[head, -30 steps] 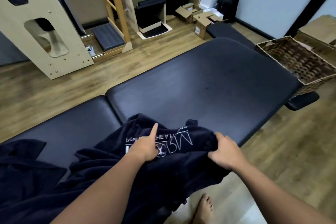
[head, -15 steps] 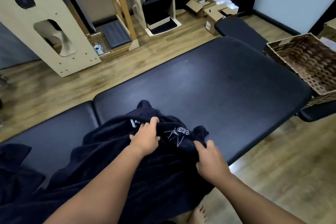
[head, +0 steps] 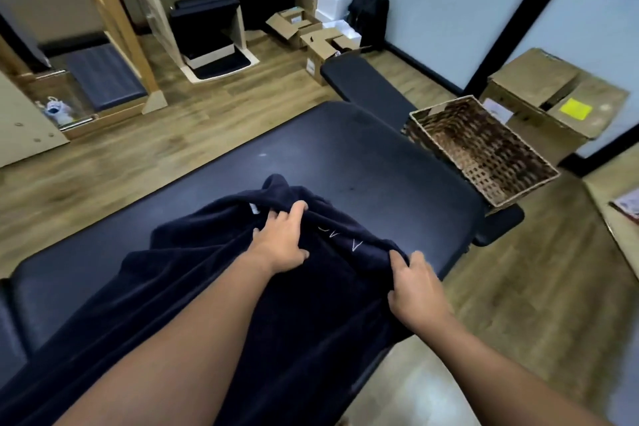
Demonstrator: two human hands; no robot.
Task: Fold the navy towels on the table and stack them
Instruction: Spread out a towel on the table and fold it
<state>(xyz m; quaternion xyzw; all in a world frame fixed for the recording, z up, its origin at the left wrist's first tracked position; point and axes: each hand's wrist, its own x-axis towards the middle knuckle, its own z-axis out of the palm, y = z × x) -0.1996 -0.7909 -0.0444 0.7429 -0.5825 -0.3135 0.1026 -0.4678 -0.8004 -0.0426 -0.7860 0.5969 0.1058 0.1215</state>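
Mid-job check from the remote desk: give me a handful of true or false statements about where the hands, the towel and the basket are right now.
1. Both hands grip the navy towel. True: the left hand and the right hand each have fingers curled into the cloth.
2. The towel is already folded into a neat square. False: it lies bunched and rumpled, hanging over the near edge of the table.
3. The wicker basket sits off the far right end of the table. True.
4. A folded towel lies inside the basket. False: no towel shows in it.
5. The towel shows white lettering. True, partly hidden in folds.
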